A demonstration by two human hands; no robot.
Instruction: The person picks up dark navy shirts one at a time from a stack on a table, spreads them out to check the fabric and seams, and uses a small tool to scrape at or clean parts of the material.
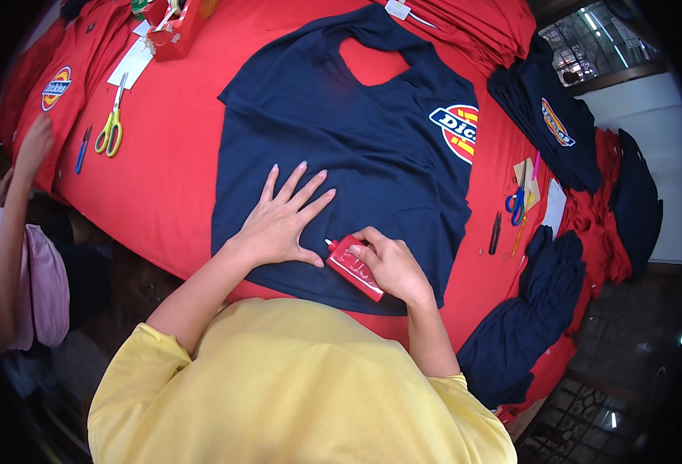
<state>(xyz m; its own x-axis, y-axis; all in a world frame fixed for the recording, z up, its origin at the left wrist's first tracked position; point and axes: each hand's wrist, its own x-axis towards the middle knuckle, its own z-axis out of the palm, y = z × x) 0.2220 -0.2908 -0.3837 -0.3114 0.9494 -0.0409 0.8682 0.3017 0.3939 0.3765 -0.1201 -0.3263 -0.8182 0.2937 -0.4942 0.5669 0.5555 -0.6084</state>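
Observation:
A navy garment piece (302,131) with a cut-out neck opening lies spread on the red-covered table. It bears a round printed logo (460,130) at its right edge. My left hand (279,220) rests flat on the cloth, fingers spread. My right hand (391,263) grips a red squeeze bottle (352,271) with a pale pointed nozzle. The bottle is tilted, its tip pointing up and left toward my left thumb, near the garment's lower edge. Whether the nozzle touches the cloth, I cannot tell.
Yellow-handled scissors (110,133) and a blue tool (83,149) lie left; a red box (175,35) stands behind. Right are blue-handled scissors (516,203), a dark tool (495,232) and navy cloth heaps (526,309). A co-worker's hand (38,139) touches red garments at far left.

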